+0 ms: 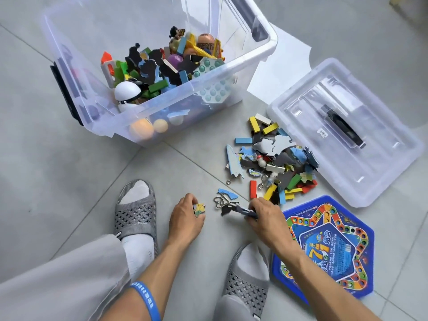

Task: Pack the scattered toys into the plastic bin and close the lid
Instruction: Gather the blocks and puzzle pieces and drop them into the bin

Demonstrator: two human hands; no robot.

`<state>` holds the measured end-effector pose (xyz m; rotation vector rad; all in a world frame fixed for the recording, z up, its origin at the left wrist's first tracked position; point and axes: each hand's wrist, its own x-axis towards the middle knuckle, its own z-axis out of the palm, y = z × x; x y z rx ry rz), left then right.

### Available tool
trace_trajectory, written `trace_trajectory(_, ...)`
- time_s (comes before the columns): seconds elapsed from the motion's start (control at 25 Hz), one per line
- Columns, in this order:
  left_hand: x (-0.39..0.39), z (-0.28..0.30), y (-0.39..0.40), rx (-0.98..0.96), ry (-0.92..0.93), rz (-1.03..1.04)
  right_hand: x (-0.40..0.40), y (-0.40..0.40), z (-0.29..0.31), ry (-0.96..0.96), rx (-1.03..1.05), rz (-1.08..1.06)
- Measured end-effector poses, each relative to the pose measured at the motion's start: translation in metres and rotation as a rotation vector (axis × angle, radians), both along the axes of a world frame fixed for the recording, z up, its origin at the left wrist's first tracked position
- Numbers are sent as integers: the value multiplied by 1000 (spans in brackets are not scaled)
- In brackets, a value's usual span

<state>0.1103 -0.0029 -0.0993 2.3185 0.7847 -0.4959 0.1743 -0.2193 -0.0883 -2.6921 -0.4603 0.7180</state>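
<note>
Gathering step, mid-task. Plastic bin (243,72) sits ahead and to my left on the tiled floor, open, already well filled with blocks, figures and puzzle pieces. Lid (375,167) lies off to the right, upside-up with its black handle showing, just beside the remaining pile of toys (275,163). So packing is well along but not finished; closing is some way off.

My left hand (185,216) is low near the floor, between the two slippers, fingers curled round a small yellow-and-blue puzzle piece (199,209). Back of the hand faces the camera, wrist bent down, forearm running straight back toward me with a blue wristband on it.

My right hand (266,216) is just beside the pile's near edge, fingers closed on a flat dark bundle (240,210), which looks like several puzzle pieces pinched together; I cannot tell exactly how many. A metal wire puzzle (220,201) lies on the floor between the hands, untouched.

Blue game board (328,246) lies flat under the right forearm, still to be packed.

Next move, as I judge it: lift both handfuls up and forward over the bin rim and release, then return for the wire puzzle and the blocks. The thin pieces may slip during the carry.
</note>
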Motion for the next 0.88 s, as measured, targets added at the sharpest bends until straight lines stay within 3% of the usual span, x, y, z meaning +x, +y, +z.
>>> trace_trajectory(0.24, 10, 9, -9, -229, -22, 301, 0, 5, 34, 453, 526, -752)
trace_trajectory(0.36, 26, 25, -32, -236, -67, 148, -2, 1, 39, 494, 555, -889)
trace_trajectory(0.44, 37, 27, -52, -145, -59, -144, -3, -5, 38, 486, 580, -937)
trace_trajectory(0.56, 44, 11, -63, 155, -34, -492, -5, -9, 37, 431, 505, -866)
trace_trajectory(0.68, 44, -1, -61, 179, -66, -551, -8, -9, 35, 383, 425, -794)
trace_trajectory(0.88, 43, -8, -54, -6, -71, -392, -14, 0, 29, 311, 304, -745)
